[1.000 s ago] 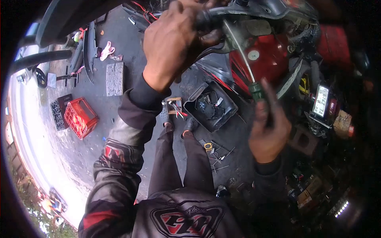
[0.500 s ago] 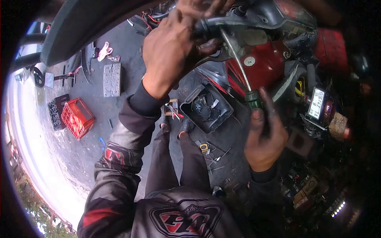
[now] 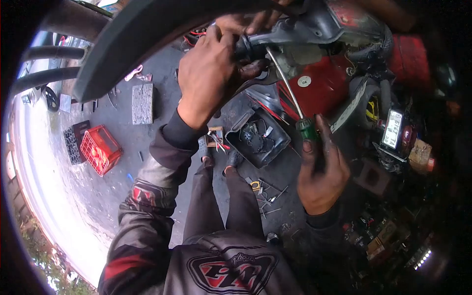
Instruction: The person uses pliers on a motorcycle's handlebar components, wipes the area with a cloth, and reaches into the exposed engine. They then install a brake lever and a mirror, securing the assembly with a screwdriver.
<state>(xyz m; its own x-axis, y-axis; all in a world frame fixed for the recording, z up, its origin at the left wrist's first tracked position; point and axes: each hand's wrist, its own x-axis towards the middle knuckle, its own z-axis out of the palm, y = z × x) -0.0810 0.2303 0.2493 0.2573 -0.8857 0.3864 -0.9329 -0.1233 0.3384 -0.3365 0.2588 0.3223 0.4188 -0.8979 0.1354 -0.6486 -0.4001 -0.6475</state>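
Observation:
My right hand (image 3: 322,174) is closed round the green handle of a screwdriver (image 3: 286,84). The long metal shaft slants up and left, with its tip against or just under a grey vehicle part (image 3: 295,32); the exact contact is hard to see. My left hand (image 3: 206,73) is wrapped round the dark collar (image 3: 243,48) at the left end of that part, the thumb beneath it. Another person's hand (image 3: 258,20) is at the same spot from above, partly hidden behind my left hand. Below the shaft lies a red panel (image 3: 314,91) with a round "OK" sticker.
A dark curved bar (image 3: 147,39) crosses the upper left. On the floor stand a black bin (image 3: 275,152) with parts in it, a red crate (image 3: 101,150), a speckled block (image 3: 142,104) and several tools (image 3: 269,194). A number plate (image 3: 392,129) is at right.
The view has shifted slightly, and the dark curved bar reaches further down and right. My right hand and the screwdriver sit a little further left. Both hands keep their hold.

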